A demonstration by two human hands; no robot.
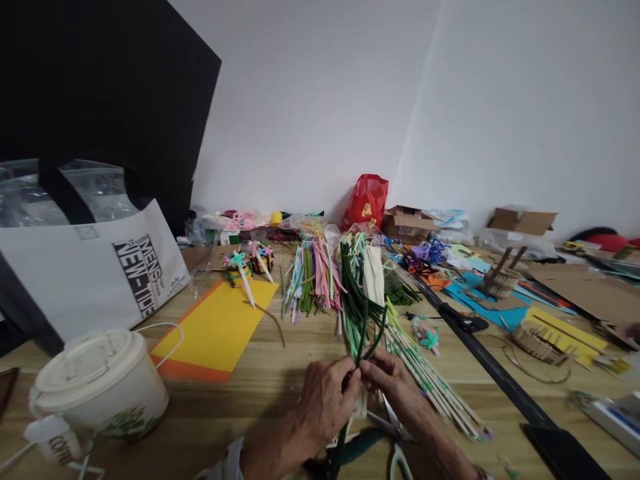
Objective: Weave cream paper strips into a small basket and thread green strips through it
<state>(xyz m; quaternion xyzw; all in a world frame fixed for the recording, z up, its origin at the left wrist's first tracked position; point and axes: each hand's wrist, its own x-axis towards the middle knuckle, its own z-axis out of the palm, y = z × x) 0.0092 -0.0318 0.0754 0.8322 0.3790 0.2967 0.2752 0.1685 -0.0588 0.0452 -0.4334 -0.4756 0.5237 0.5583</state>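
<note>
Both my hands meet near the front middle of the table in the head view. My left hand [327, 387] is closed, pinching dark green pipe cleaners [365, 333] that stick up in two prongs and hang down below the fingers. From the other side, my right hand [393, 380] grips the same strips between thumb and fingers. Just beyond lies a bundle of dark green pipe cleaners [353, 273], beside a white bundle [373, 275] and pastel ones [325, 267]. Scissors [399, 460] and a dark-handled tool [365, 445] lie partly hidden under my forearms.
At left are a lidded white tub [100, 380], a white bag [100, 273] and yellow paper [220, 327]. Wrapped sticks [435, 380] lie right of my hands, then a black bar [490, 367] and small woven baskets [543, 341]. A red bag [366, 200] stands by the wall.
</note>
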